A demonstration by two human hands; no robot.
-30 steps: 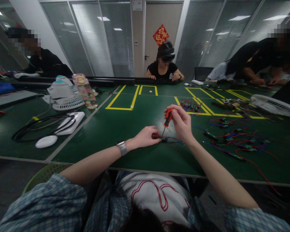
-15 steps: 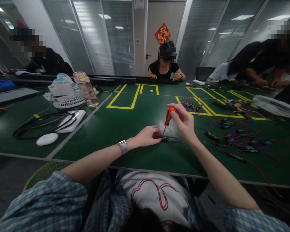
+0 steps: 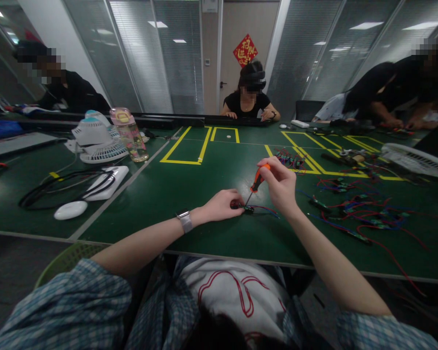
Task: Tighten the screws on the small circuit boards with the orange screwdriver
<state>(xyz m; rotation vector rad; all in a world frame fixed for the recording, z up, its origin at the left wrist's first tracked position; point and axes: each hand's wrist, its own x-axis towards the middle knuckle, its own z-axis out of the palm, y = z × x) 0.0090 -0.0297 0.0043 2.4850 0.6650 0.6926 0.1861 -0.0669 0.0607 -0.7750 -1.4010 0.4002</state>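
Observation:
Between the fingertips of my right hand [image 3: 282, 187] is the orange-and-black handle of a screwdriver [image 3: 257, 182]. Its shaft slants down to the left, and the tip meets or nearly meets a small green circuit board [image 3: 248, 210] on the table. My left hand [image 3: 224, 204] rests on the tabletop with its fingers closed on the left end of that board, where a dark, reddish part shows under the fingers. Red and blue wires [image 3: 266, 210] trail from the board to the right.
Several wired circuit boards [image 3: 365, 214] lie loose to the right, with another cluster [image 3: 290, 159] farther back. On the left are a coiled black cable [image 3: 32, 194], a white mouse [image 3: 71, 210], a white fan [image 3: 95, 141] and a bottle [image 3: 129, 136]. Co-workers sit around the green table [image 3: 204, 243].
The screwdriver's handle has tilted farther to the right, and my right hand has shifted slightly right with it. My left hand and the board stay in place.

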